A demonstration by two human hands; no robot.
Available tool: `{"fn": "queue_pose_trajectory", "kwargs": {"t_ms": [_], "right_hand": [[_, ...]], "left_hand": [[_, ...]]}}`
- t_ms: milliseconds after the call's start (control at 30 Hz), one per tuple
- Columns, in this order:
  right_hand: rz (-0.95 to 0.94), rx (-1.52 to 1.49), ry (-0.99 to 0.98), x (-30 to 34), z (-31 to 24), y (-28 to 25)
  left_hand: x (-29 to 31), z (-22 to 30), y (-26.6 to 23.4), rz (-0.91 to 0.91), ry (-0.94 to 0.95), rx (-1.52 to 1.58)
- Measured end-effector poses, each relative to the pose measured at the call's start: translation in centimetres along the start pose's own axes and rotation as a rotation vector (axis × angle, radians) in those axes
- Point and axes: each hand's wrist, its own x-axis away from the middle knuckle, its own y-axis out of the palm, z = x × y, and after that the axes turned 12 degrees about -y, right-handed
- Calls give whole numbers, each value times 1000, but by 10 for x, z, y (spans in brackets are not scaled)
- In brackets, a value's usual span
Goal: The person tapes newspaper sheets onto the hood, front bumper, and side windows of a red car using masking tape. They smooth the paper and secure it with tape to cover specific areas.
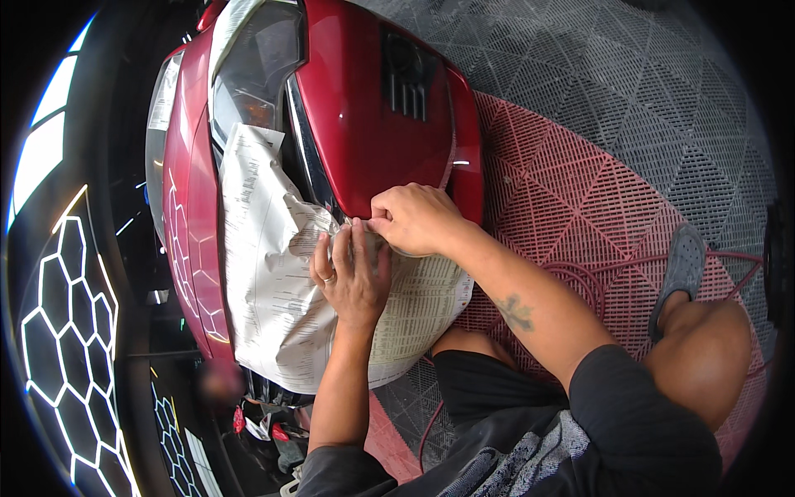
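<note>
Printed paper sheets (pixel 265 240), like newspaper, drape over part of a glossy red car's front end (pixel 356 108). Their upper edge runs along a dark, shiny trim strip (pixel 308 157) beside the red panel. My left hand (pixel 352 277) lies on the crumpled paper with its fingers stretched toward that edge; one finger wears a ring. Just to its right, my right hand (pixel 418 219) is closed, thumb and fingers pinched at the paper's edge against the red panel. My fingers partly hide the exact spot they grip.
A clear headlight (pixel 257 70) sits farther along the car. Red grid floor tiles (pixel 546 174) and grey ones (pixel 596 58) surround it. A red hose (pixel 580 282) lies coiled near my foot in a grey clog (pixel 683 257). Hexagonal lights (pixel 66 331) show at the left.
</note>
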Motion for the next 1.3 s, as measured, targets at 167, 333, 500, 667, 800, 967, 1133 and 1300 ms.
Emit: {"fn": "queue_pose_trajectory", "kwargs": {"t_ms": [167, 333, 500, 667, 800, 967, 1133, 1300], "right_hand": [[13, 48, 9, -2, -2, 2], [50, 87, -3, -2, -7, 3], [41, 180, 49, -4, -11, 1], [52, 203, 92, -3, -16, -3], [110, 282, 88, 0, -9, 1], [324, 73, -49, 22, 22, 22], [521, 29, -378, 42, 57, 43], [582, -63, -479, 41, 56, 42]], "left_hand": [[-1, 2, -1, -6, 3, -12], [-1, -3, -2, -32, 34, -100], [-8, -12, -9, 20, -22, -83], [-14, -7, -19, -5, -94, -68], [-13, -32, -11, -56, 251, -74], [-29, -32, -9, -56, 312, -31], [-39, -17, -5, -60, 259, 39], [-48, -13, -7, -90, 278, 69]]}}
